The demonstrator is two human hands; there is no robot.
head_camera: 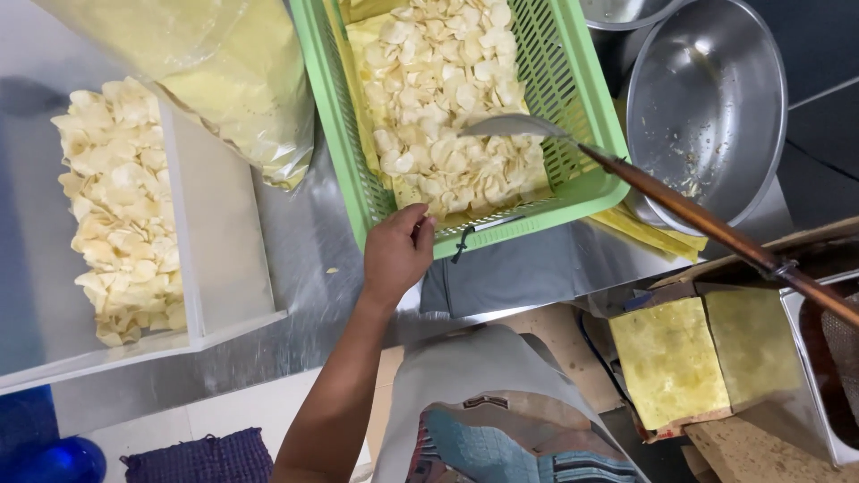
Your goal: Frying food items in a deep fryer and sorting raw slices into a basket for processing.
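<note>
My left hand (398, 255) curls its fingers over the front rim of a green plastic basket (335, 125) and grips it. The basket is lined with yellow paper and holds a heap of pale, thin chips (447, 89). A metal scoop (510, 125) rests on the chips. Its long brown wooden handle (716, 233) runs down to the right and out of the picture. My right hand is out of view.
A white box (224, 241) with more chips (121, 206) sits at the left on the steel table (295, 268). A clear bag of chips (224, 72) leans beside the basket. A large metal bowl (707, 98) stands at the right. Below it is an oily yellow-lined carton (689, 358).
</note>
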